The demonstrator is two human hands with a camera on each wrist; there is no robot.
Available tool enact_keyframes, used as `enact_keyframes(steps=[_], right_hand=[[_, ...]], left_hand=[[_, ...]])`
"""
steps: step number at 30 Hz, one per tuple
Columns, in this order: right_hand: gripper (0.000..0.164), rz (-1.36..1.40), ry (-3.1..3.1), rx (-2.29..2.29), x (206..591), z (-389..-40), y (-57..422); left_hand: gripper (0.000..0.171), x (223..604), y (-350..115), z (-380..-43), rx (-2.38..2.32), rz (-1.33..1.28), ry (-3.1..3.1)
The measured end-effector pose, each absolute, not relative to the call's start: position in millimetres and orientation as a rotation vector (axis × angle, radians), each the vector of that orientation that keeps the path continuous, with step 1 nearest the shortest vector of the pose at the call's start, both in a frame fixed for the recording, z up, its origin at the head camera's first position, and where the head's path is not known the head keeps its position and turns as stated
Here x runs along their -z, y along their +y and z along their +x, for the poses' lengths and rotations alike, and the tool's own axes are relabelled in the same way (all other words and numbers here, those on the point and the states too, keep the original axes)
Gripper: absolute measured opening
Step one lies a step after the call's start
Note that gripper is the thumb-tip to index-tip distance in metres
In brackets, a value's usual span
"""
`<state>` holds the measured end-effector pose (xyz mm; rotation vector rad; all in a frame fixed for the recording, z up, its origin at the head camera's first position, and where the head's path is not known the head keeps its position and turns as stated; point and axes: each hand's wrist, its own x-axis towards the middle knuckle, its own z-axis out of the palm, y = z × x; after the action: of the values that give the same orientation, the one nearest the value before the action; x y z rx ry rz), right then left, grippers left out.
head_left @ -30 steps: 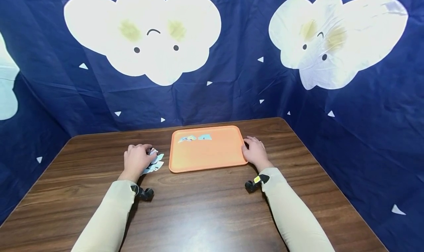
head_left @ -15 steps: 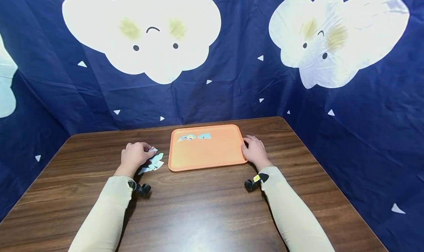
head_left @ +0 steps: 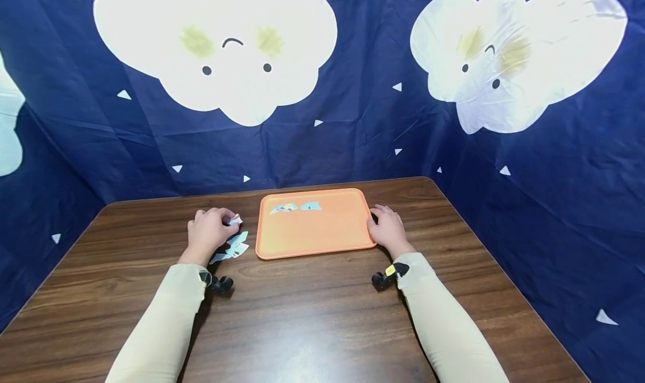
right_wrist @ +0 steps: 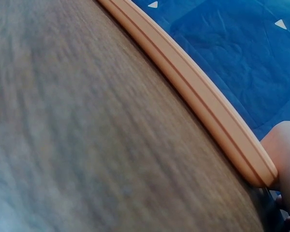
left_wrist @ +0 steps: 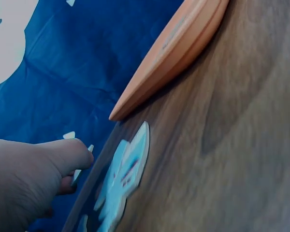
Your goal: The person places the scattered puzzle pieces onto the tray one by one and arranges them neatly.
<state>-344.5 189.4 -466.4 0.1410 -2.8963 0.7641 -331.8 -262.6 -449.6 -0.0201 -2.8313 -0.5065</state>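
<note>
My left hand (head_left: 208, 233) pinches a small light-blue puzzle piece (head_left: 235, 220) between thumb and fingers, just above the table. In the left wrist view the thumb hides most of that piece. Below the hand, several flat, irregular blue-and-white puzzle pieces (head_left: 235, 245) lie in an overlapping heap. An orange tray (head_left: 312, 234) lies to the right of the heap. Near its far left corner rest a joined-looking colourful patch of puzzle pieces (head_left: 284, 208) and a light-blue piece (head_left: 311, 206). My right hand (head_left: 388, 230) holds the tray's right edge, its fingertips partly hidden.
The brown wooden table (head_left: 297, 316) extends on every side of the tray. A dark blue cloth (head_left: 353, 64) with white clouds hangs behind and beside it. Each wrist wears a black camera mount.
My left hand has drawn a puzzle piece away from the heap and lifted it slightly, so the heap shows more. The right hand and the tray stay put.
</note>
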Motion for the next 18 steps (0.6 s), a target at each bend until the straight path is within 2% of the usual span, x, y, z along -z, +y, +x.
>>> enact_keyframes(steps=[18], right_hand=[[0.047, 0.128, -2.917, -0.754, 466.6, -345.3, 189.3]], left_hand=[[0.039, 439.7, -210.1, -344.4, 0.53, -0.139, -2.825]])
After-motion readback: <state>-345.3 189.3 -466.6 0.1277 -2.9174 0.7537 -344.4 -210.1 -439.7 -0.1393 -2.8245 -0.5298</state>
